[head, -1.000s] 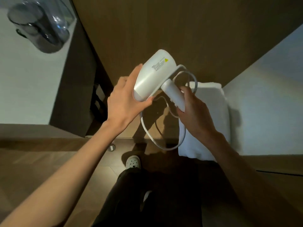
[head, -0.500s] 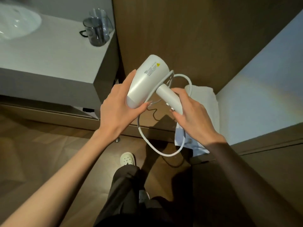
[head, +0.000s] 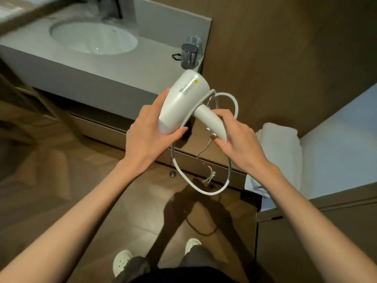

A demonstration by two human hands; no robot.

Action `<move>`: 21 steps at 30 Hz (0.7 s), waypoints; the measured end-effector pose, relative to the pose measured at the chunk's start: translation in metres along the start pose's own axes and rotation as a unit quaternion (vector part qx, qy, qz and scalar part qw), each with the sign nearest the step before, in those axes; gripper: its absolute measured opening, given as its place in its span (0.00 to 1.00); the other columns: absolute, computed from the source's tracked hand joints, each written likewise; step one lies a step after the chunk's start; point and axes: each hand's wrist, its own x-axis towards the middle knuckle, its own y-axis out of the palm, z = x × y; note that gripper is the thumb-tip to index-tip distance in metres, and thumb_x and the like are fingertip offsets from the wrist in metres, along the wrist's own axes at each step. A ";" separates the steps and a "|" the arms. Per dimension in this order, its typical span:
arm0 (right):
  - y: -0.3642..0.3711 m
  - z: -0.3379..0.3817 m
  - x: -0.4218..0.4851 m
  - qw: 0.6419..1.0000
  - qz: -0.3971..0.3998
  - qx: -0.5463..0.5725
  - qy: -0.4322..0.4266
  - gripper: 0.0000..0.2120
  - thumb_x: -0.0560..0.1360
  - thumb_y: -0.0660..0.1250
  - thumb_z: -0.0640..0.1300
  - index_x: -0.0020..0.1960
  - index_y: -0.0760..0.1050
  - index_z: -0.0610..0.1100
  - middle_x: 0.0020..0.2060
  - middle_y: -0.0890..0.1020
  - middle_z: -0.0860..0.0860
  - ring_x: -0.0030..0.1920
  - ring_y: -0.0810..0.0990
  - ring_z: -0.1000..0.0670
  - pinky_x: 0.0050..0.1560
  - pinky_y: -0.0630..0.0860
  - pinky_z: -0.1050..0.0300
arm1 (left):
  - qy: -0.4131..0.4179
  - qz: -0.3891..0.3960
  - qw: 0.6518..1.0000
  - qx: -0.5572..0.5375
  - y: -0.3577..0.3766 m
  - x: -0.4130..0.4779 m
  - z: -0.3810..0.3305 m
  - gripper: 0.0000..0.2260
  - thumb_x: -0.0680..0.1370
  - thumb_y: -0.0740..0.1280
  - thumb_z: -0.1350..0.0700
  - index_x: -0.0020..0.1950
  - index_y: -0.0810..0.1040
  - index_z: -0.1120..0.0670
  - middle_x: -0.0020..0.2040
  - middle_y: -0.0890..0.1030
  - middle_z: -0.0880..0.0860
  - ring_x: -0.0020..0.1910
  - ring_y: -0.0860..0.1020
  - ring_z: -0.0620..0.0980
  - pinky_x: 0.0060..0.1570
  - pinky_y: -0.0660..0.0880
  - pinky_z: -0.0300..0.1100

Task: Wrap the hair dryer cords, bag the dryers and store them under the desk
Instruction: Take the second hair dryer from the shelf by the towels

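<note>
The cord hangs as one slack loop below both grips. The left grip curls round the near end of the dryer; the right grip pinches the handle tip. The dryer is held in the air before the worktop, barrel axis pointing up and away, handle slanting down into the right grip, which is probably nearer the cord root.

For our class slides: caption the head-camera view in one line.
Beside a washbasin, left hand grips a white hair dryer by its barrel, right hand the handle, cord hanging looped.
</note>
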 end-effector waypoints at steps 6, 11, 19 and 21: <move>0.059 0.095 0.015 1.000 0.014 0.015 -0.007 0.28 0.74 0.70 0.42 0.70 0.62 0.50 0.57 0.78 0.48 0.50 0.79 0.46 0.45 0.78 0.48 | -0.015 0.016 1.000 0.016 -0.077 -0.024 0.080 0.39 0.70 0.71 0.39 0.76 0.56 0.42 0.62 0.74 0.48 0.58 0.71 0.44 0.45 0.70 0.40; 0.104 0.169 0.034 0.999 0.028 0.021 -0.030 0.28 0.73 0.70 0.41 0.70 0.63 0.48 0.57 0.79 0.47 0.51 0.79 0.45 0.44 0.74 0.53 | -0.033 0.014 0.999 0.021 -0.138 -0.039 0.147 0.39 0.70 0.72 0.40 0.76 0.56 0.42 0.62 0.74 0.49 0.56 0.68 0.40 0.42 0.69 0.34; 0.164 0.271 0.111 0.992 0.064 0.036 -0.107 0.29 0.73 0.70 0.40 0.70 0.63 0.47 0.58 0.79 0.46 0.52 0.79 0.45 0.48 0.76 0.52 | -0.091 -0.053 0.993 0.053 -0.227 -0.037 0.243 0.39 0.70 0.71 0.39 0.75 0.56 0.43 0.64 0.73 0.49 0.58 0.69 0.41 0.47 0.71 0.38; 0.180 0.295 0.138 0.988 0.071 0.040 -0.132 0.29 0.73 0.70 0.40 0.70 0.63 0.48 0.57 0.79 0.46 0.51 0.79 0.44 0.47 0.76 0.51 | -0.112 -0.076 0.989 0.063 -0.246 -0.031 0.269 0.39 0.70 0.71 0.38 0.75 0.56 0.43 0.64 0.73 0.49 0.58 0.70 0.42 0.49 0.73 0.42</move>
